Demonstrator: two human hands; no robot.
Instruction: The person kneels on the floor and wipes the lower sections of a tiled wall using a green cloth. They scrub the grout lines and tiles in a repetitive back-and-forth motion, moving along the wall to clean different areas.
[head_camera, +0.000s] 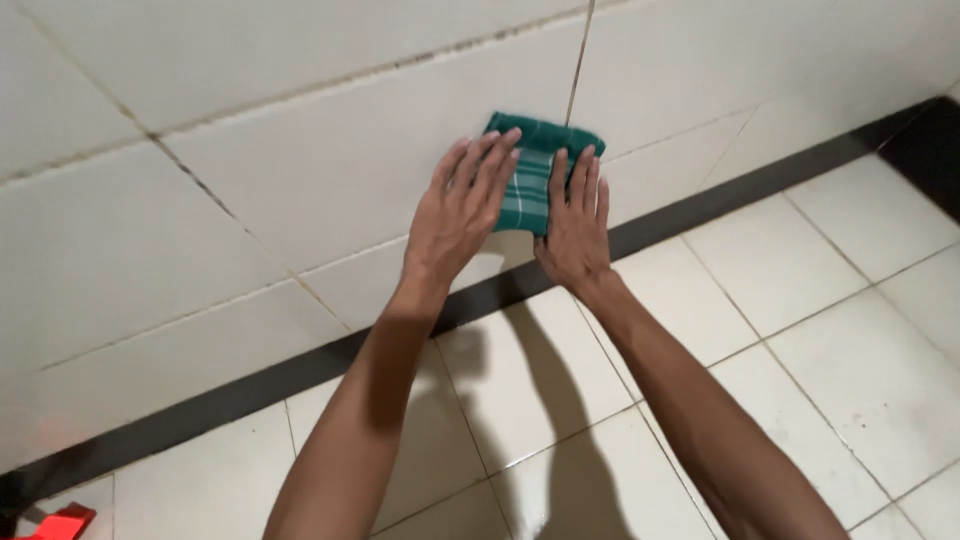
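Head view: folded green checked cloth (537, 170) pressed flat against the white tiled wall (300, 150), pinned under the spread fingers of the left hand (462, 212) and the flat, closed-fingered right hand (577, 222), just above the dark skirting strip (300, 372) and the pale floor tiles (800, 330). Probably light, soft and limp, likely to slide easily on glazed tile and to drop or unfold once pressure eases. Best held by palm pressure over its middle, or pinched at the folded top edge beyond the fingertips.
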